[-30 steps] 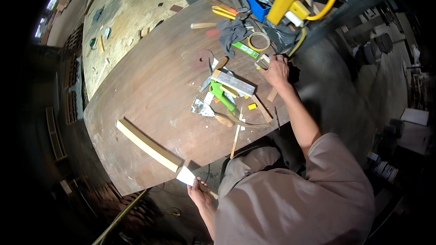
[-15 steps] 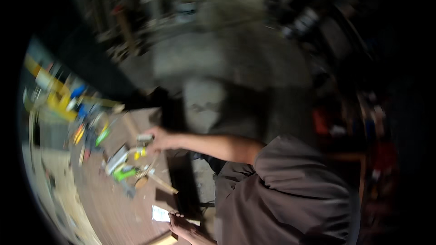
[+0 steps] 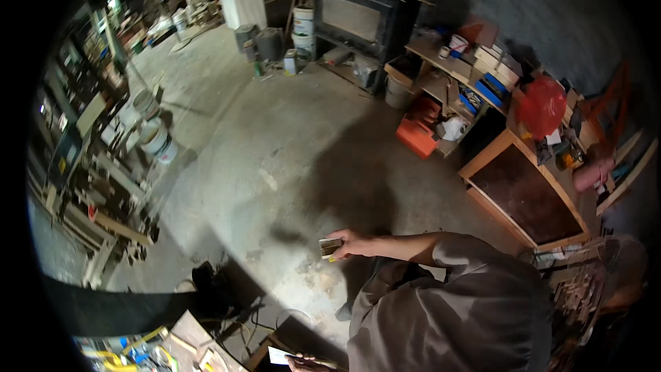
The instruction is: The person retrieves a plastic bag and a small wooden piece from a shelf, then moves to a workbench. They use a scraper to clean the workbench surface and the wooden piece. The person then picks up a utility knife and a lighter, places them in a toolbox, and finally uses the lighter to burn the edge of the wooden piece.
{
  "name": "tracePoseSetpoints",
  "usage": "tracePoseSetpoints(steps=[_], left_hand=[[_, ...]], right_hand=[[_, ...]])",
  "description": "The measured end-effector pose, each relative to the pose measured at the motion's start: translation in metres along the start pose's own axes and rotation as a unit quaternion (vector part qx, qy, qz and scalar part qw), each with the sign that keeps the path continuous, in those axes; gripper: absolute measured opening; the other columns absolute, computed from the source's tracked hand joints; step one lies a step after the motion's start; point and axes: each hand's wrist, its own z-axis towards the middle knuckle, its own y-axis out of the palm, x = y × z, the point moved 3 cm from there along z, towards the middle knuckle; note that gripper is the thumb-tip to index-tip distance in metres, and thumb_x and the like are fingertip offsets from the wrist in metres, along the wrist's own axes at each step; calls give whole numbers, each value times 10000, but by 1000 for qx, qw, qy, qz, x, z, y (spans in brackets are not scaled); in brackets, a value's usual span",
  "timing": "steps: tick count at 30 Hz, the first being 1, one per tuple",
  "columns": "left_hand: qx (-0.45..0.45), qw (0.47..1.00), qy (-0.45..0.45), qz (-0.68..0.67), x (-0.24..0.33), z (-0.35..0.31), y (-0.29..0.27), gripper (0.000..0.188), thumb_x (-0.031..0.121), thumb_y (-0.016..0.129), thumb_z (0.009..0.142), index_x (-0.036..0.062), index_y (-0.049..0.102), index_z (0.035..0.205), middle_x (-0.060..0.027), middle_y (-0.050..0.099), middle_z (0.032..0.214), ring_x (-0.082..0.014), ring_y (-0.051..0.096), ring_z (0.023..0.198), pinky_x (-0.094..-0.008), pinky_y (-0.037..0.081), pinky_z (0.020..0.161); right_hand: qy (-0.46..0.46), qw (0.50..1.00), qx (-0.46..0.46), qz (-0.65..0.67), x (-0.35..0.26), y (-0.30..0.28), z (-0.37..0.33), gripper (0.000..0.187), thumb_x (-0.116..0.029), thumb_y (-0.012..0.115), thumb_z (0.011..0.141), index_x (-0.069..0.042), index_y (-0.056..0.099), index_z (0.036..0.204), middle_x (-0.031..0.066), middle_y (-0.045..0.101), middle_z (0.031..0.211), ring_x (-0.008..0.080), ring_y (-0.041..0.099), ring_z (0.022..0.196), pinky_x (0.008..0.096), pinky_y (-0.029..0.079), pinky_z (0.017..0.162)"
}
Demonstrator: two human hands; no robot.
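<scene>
My right hand (image 3: 350,244) is stretched out to the left over the concrete floor (image 3: 275,145), shut on a small boxy object (image 3: 330,246) that is metallic with a yellow patch. At the bottom edge of the view, my left hand (image 3: 303,363) grips a flat white piece (image 3: 279,355) beside a corner of the wooden tabletop (image 3: 196,341). My grey sleeve and shirt fill the lower right.
Yellow and blue tools (image 3: 127,357) lie at the lower left. White buckets (image 3: 155,139) and stacked timber (image 3: 103,224) line the left side. Shelves with boxes (image 3: 468,76), a dark cabinet (image 3: 358,17) and a low wooden table (image 3: 527,193) stand at the back and right.
The view has swung away from the tabletop toward the workshop floor. My right hand has left the table carrying the small boxy object; my left hand still holds the white piece.
</scene>
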Motion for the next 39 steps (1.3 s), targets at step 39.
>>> tracePoseSetpoints(steps=[39], left_hand=[[-382,836,-88,382,-380,-110,968,117,-2,593,783,0,583,900,-87,613,795,-173,606,701,-299,531,685]], right_hand=[[-79,682,619,381,109,-1043,62,637,162,643,755,-49,506,1339,120,645,982,186,636,681,265,498,529]])
